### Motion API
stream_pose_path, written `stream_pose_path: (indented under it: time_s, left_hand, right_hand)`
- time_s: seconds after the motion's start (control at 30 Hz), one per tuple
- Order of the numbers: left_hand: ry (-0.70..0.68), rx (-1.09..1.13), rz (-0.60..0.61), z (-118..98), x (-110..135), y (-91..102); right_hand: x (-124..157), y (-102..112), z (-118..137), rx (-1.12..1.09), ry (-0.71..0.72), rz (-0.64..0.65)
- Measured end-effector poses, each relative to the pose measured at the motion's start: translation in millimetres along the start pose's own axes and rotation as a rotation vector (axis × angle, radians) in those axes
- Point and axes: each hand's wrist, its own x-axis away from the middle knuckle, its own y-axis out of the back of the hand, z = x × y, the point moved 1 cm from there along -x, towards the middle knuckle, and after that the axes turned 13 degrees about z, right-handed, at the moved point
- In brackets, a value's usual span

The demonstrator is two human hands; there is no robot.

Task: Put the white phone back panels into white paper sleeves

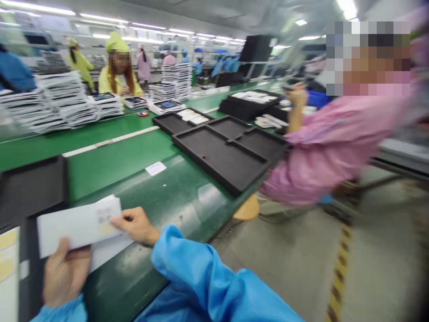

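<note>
One head-worn view, looking forward and down along a work line.

The camera sits close above the person's own hands at the lower left, faces across the green surface [187, 192] and turns rightward toward a seated co-worker [335, 143]; distant rows blur behind.

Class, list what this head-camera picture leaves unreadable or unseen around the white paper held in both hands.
- Head view: print on the white paper sheet, motion-blurred.
- Left hand: fingers hidden behind the paper.
- Small white label on the green table: too small.
- Black foam tray: cut off by the left edge.
</note>
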Motion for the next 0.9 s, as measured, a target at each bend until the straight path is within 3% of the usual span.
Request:
stream_pose_path:
  time_s: [0.1, 0.23, 0.3, 0.67, 0.77, 0.9]
  left_hand:
    - [-0.007, 0.042, 0.024, 2, 12, -6.8]
    - [0.010, 0.165, 0.274, 14, 19, 0.7]
    - [0.018, 0.201, 0.326, 17, 22, 1.8]
    - [-0.039, 0.237, 0.247, 28, 24, 0.9]
    - [-0.029, 0.231, 0.280, 28, 25, -0.3]
    - [-0.020, 0.191, 0.281, 20, 30, -3.5]
  right_hand:
    - [8, -1, 4, -0.148, -0.044, -0.070]
    - [9, 3, 6, -0.318, -0.077, 0.010]
    - [10, 7, 7, -0.365, -0.097, -0.010]
    - [19, 13, 11, -0.247, -0.230, 0.052]
    - [24, 20, 16, -0.246, -0.267, 0.077]
    - [29, 31, 16, -0.100, -0.407, 0.149]
